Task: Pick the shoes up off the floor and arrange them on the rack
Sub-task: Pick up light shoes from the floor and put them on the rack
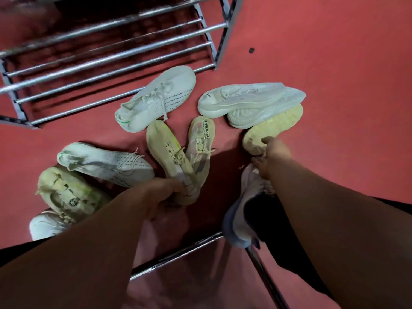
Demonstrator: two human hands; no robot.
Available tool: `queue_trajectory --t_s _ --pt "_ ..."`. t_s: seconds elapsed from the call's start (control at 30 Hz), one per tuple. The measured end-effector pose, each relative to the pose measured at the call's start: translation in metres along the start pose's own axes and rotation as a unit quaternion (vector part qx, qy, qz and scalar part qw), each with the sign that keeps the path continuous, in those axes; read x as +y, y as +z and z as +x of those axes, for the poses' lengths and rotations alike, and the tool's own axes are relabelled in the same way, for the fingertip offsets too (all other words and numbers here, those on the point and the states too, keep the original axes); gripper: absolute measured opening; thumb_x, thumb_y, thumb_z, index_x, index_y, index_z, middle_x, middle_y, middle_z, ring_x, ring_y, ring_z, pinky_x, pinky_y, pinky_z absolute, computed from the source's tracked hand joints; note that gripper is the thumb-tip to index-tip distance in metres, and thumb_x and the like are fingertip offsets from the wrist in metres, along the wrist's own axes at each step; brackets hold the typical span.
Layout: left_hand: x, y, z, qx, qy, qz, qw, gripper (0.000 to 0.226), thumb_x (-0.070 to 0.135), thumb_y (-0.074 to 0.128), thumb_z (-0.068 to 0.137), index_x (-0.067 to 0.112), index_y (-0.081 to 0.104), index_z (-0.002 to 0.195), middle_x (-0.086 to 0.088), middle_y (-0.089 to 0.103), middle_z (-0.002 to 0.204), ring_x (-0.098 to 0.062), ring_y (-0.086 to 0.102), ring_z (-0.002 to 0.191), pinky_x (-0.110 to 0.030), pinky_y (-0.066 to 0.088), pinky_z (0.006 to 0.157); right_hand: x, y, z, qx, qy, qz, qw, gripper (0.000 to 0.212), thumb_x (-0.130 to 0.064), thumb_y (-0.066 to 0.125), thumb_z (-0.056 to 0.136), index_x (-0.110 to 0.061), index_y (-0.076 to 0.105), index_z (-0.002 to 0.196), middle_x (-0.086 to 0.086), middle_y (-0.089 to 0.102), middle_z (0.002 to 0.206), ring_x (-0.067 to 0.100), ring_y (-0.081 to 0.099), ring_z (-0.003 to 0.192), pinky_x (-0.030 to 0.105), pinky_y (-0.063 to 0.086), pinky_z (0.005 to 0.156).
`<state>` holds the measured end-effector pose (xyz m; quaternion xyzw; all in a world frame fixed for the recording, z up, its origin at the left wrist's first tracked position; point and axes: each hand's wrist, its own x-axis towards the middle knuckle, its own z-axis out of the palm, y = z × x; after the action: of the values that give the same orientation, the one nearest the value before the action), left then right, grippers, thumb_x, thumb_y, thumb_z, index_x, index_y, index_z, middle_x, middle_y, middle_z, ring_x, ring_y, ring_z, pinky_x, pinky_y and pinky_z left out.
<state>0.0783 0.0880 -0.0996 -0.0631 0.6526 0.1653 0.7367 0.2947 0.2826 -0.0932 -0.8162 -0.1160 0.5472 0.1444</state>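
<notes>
Several pale sneakers lie scattered on the red floor below the metal shoe rack (107,52). My left hand (160,197) grips the heels of a tan sneaker (167,150) and the beige sneaker (200,141) beside it. My right hand (272,157) is closed on the heel of a yellow-soled sneaker (274,128) lying sole up, and a grey-white sneaker (240,219) hangs under the same hand. A white knit sneaker (156,97) lies close to the rack, with another white knit sneaker (104,163) to the left.
Two white sneakers (252,101) are stacked at the right. A yellowish sneaker (71,192) and a white one (46,224) lie at the lower left. A chrome bar (178,253) and a dark post (265,277) cross near my legs. A small dark scrap (251,50) is on the floor.
</notes>
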Motion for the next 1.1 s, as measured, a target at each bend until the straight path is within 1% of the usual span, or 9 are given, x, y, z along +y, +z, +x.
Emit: queue_trajectory --t_s 0.1,0.2,0.3,0.43,0.57,0.8,0.9,1.0,1.1 --pt "0.000 -0.001 0.001 0.014 -0.009 0.009 1.000 0.034 0.011 0.075 0.081 0.006 0.072 0.115 -0.009 0.073 0.096 -0.021 0.067 0.087 -0.029 0.056 0.064 0.006 0.011 0.000 -0.046 0.032 0.060 0.997 0.037 -0.023 0.064 0.095 -0.010 0.058 0.128 0.014 0.066 0.114 0.029 0.067 0.103 0.040 0.053 0.090" --pt "0.004 -0.001 0.000 0.027 -0.021 -0.002 0.999 0.013 0.007 0.064 0.089 0.000 0.071 0.097 -0.014 0.067 0.083 -0.022 0.060 0.072 -0.029 0.049 0.060 0.005 0.015 0.003 -0.060 0.050 0.088 0.993 0.031 -0.030 0.068 0.096 -0.014 0.061 0.121 0.008 0.065 0.105 0.022 0.060 0.071 0.038 0.053 0.066" --pt "0.010 -0.001 -0.003 0.026 -0.012 -0.020 0.999 0.009 0.011 0.065 0.082 0.003 0.066 0.080 -0.016 0.064 0.084 -0.024 0.056 0.074 -0.035 0.044 0.068 0.002 0.018 0.007 -0.041 0.036 0.082 0.995 0.019 -0.026 0.075 0.092 -0.010 0.067 0.100 0.007 0.068 0.086 0.017 0.057 0.051 0.022 0.046 0.040" --pt "0.016 -0.009 0.002 0.071 0.025 -0.025 0.997 0.021 0.006 0.063 0.061 -0.001 0.072 0.078 -0.028 0.069 0.088 -0.038 0.069 0.083 -0.051 0.055 0.089 0.004 0.025 -0.013 0.024 -0.068 -0.060 0.996 0.018 -0.022 0.072 0.087 -0.010 0.063 0.097 0.008 0.066 0.078 0.020 0.057 0.053 0.023 0.045 0.045" --pt "0.019 -0.011 -0.005 0.111 0.035 -0.030 0.993 0.037 0.014 0.069 0.066 0.001 0.072 0.101 -0.028 0.073 0.099 -0.044 0.071 0.093 -0.056 0.058 0.086 0.044 0.047 -0.048 0.048 -0.227 -0.386 0.893 0.053 -0.029 0.066 0.087 -0.007 0.051 0.132 0.015 0.060 0.115 0.035 0.063 0.105 0.036 0.048 0.086" --pt "0.020 -0.021 -0.013 0.148 0.044 0.010 0.988 0.023 0.005 0.066 0.078 -0.004 0.072 0.098 -0.030 0.071 0.087 -0.045 0.072 0.084 -0.050 0.057 0.071 0.110 0.068 -0.087 -0.052 -0.216 -0.619 0.753 0.071 -0.015 0.043 0.103 -0.001 0.001 0.159 0.018 0.030 0.163 0.039 0.052 0.135 0.052 0.046 0.099" --pt "0.018 -0.023 -0.015 0.164 0.041 0.017 0.985 0.012 0.005 0.063 0.086 0.000 0.068 0.095 -0.023 0.065 0.075 -0.036 0.065 0.070 -0.044 0.054 0.065 0.114 0.063 -0.082 -0.073 -0.247 -0.649 0.716 0.083 -0.015 0.044 0.101 0.005 -0.012 0.158 0.022 0.030 0.162 0.041 0.053 0.134 0.053 0.048 0.097" --pt "0.017 -0.022 -0.014 0.166 0.047 0.014 0.985 0.007 0.004 0.062 0.088 0.003 0.068 0.092 -0.020 0.063 0.072 -0.032 0.062 0.065 -0.040 0.052 0.064 0.110 0.064 -0.078 -0.060 -0.269 -0.687 0.672 0.076 -0.011 0.044 0.098 0.012 0.000 0.156 0.027 0.040 0.155 0.041 0.059 0.127 0.051 0.049 0.086" --pt "0.019 -0.022 -0.020 0.150 0.043 -0.001 0.988 0.010 0.005 0.063 0.086 0.002 0.069 0.094 -0.019 0.064 0.072 -0.031 0.062 0.065 -0.036 0.053 0.061 0.097 0.068 -0.083 -0.028 -0.272 -0.685 0.675 0.050 -0.021 0.046 0.100 0.000 0.041 0.145 0.019 0.061 0.136 0.035 0.065 0.117 0.043 0.048 0.082"
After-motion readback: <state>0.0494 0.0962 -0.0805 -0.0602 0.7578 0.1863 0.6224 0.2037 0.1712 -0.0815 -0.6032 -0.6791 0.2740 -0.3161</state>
